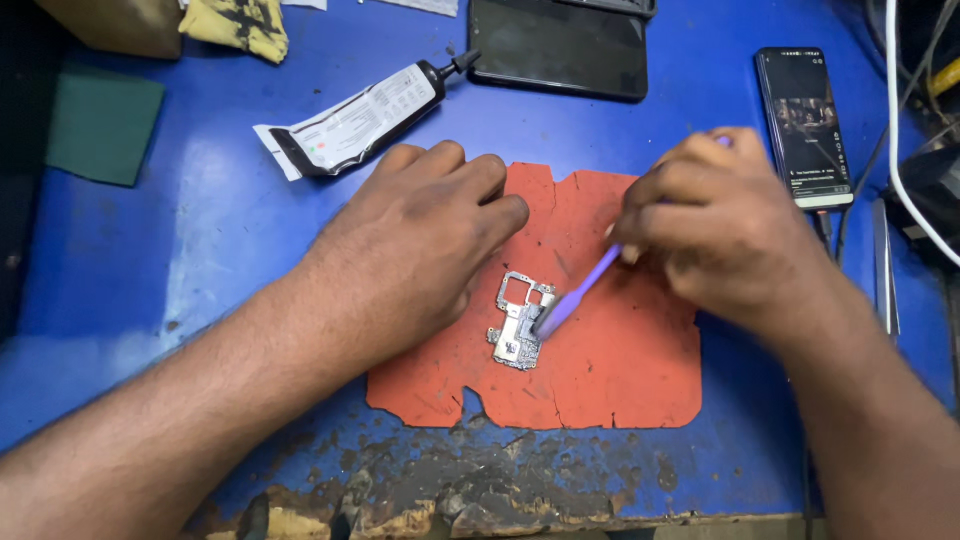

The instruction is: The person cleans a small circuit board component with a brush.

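Observation:
A small silvery circuit board lies on a worn orange mat in the middle of the blue bench. My right hand grips a purple brush, whose head rests on the board's right side. My left hand lies palm down on the mat just left of the board, fingers curled; whether a finger touches the board is hidden.
A glue tube lies behind my left hand. A dark phone lies at the back, a lit phone at the right with cables beside it. A green pad sits far left. The bench's front edge is chipped.

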